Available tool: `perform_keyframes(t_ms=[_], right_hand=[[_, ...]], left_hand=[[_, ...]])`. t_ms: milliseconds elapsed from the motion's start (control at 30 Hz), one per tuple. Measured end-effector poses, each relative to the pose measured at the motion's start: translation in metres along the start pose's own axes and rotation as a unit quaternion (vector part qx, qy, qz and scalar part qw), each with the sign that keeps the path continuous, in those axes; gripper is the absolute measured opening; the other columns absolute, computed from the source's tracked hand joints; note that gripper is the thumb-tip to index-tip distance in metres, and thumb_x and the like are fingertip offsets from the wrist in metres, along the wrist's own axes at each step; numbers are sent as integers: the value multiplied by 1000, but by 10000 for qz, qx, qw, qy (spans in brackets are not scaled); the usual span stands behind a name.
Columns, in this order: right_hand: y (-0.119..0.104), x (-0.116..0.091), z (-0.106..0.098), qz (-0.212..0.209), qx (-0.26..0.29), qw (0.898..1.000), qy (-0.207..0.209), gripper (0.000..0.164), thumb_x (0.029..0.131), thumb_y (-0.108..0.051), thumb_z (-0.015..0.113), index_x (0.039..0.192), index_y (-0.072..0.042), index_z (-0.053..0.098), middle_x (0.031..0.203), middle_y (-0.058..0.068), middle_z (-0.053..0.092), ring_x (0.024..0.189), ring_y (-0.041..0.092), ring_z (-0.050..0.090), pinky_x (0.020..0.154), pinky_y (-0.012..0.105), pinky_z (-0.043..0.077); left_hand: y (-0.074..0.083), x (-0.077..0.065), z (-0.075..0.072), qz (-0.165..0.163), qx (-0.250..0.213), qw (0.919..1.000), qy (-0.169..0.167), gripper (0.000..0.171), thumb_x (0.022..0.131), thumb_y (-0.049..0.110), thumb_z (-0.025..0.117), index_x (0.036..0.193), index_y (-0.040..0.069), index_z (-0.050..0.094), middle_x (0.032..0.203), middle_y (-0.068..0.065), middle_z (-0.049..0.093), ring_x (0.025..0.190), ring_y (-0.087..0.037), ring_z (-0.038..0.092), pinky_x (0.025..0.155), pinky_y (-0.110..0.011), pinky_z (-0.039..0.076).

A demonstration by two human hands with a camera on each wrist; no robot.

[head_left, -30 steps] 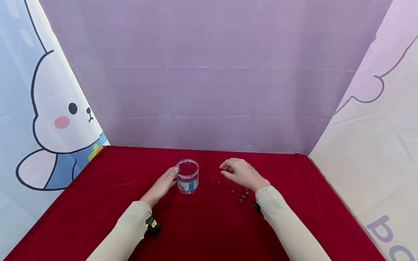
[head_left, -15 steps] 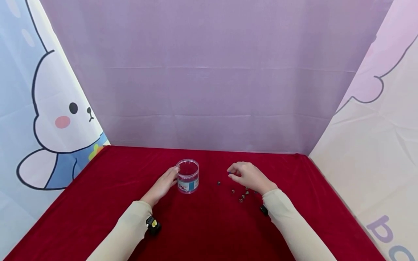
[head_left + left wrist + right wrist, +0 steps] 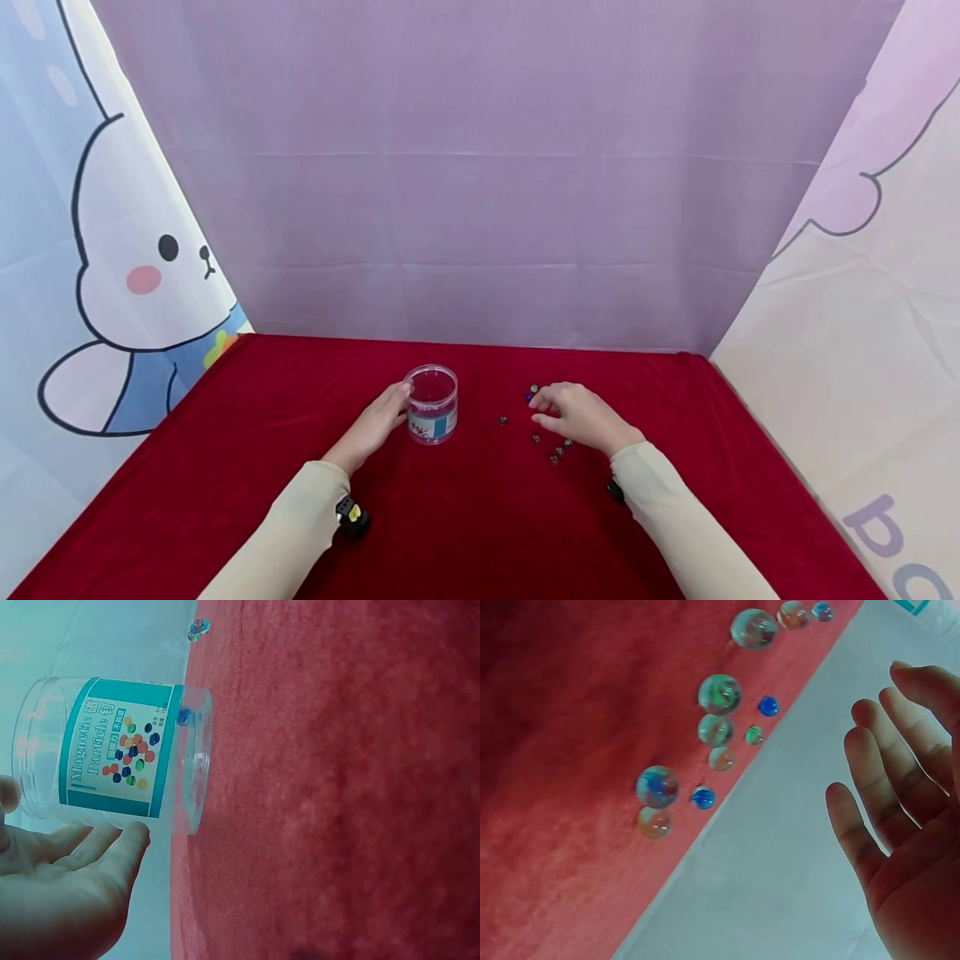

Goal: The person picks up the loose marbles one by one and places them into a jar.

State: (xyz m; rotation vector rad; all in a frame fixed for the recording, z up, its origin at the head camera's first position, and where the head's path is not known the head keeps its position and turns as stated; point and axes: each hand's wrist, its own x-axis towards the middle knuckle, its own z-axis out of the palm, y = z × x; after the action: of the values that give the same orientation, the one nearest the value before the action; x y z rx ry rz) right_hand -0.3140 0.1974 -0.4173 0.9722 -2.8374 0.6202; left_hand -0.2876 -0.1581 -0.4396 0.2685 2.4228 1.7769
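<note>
A clear plastic jar (image 3: 432, 427) with a teal and white label stands upright, without a lid, on the red cloth. My left hand (image 3: 372, 423) rests against its left side, fingertips (image 3: 137, 834) at the wall and thumb near the rim. A blue patch shows through the jar's lower wall in the left wrist view. My right hand (image 3: 581, 414) hovers right of the jar with loosely bent fingers and nothing in them. Several glass marbles (image 3: 720, 694) lie scattered below it. A blue marble (image 3: 528, 397) and a green marble (image 3: 534, 388) are just beyond its fingertips.
A single marble (image 3: 503, 421) lies between the jar and the other marbles. Red cloth (image 3: 465, 517) covers the table. A purple curtain (image 3: 480, 208) hangs behind, with printed cloths on both sides.
My right hand has shifted right and toward me, uncovering the blue and green marbles by its fingertips. My left hand and the jar have stayed in place.
</note>
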Motion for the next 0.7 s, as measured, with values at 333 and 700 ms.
perform_keyframes(t_ms=[333,700], right_hand=[[6,-7,5,-66,-101,9999,-118,23,90,-19,77,109,-7,73,98,2,68,92,21,62,78,32,56],[9,-11,16,-269,-241,9990,-279,18,88,-21,79,103,-12,75,96,-3,69,92,16,58,79,31,55]], left_hand=[[0,1,-1,-50,-31,10000,7,66,110,41,33,157,-3,19,159,-25,26,144,-44,29,115,-53,29],[-3,3,0,-17,1,10000,7,66,110,42,33,157,-3,19,159,-24,27,144,-43,30,116,-52,30]])
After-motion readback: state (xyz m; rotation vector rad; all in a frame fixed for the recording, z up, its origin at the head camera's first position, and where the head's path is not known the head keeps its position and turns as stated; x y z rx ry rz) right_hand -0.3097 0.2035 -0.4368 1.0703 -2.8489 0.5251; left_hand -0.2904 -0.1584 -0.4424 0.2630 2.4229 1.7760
